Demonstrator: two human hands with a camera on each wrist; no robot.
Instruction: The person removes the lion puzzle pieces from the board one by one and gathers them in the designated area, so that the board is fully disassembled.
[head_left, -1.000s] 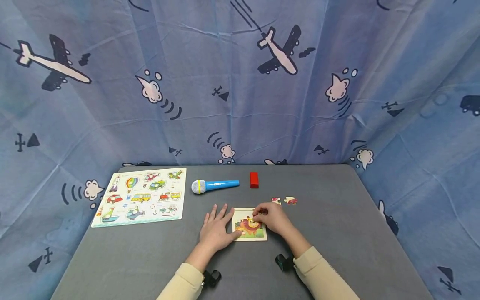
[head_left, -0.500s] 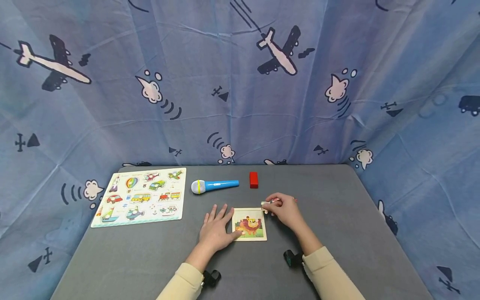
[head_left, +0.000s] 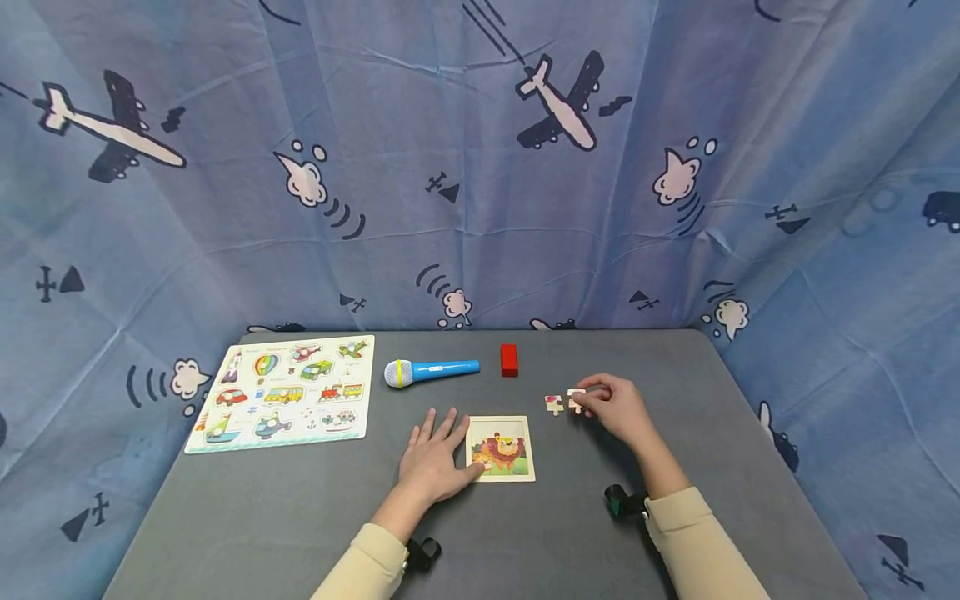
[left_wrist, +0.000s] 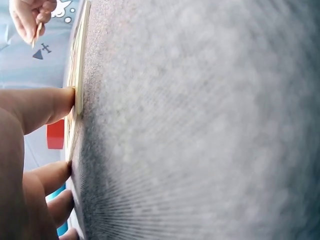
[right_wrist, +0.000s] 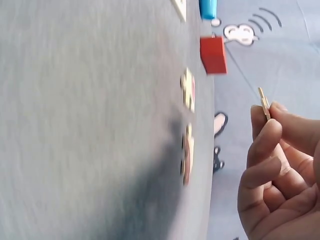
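Observation:
A small square wooden puzzle tray (head_left: 498, 419) with a lion picture lies on the table; its upper part looks pale. My left hand (head_left: 433, 462) lies spread at its left side, thumb on the lower left and index finger at the upper left edge. To the right, above the table, my right hand (head_left: 617, 408) pinches a thin puzzle piece (right_wrist: 264, 101) between thumb and fingers. Below it, in the right wrist view, two more puzzle pieces lie apart on the cloth, one nearer (right_wrist: 188, 155) and one farther (right_wrist: 188, 90).
Behind the tray lie a blue toy microphone (head_left: 438, 370) and a red block (head_left: 509, 360). A larger picture board (head_left: 356, 429) with vehicles occupies the left of the grey table (head_left: 300, 517). A blue patterned curtain (head_left: 390, 208) hangs behind.
My right hand has moved from the tray's upper right corner rightward to over the loose pieces, carrying the puzzle piece. My left hand stays on the tray.

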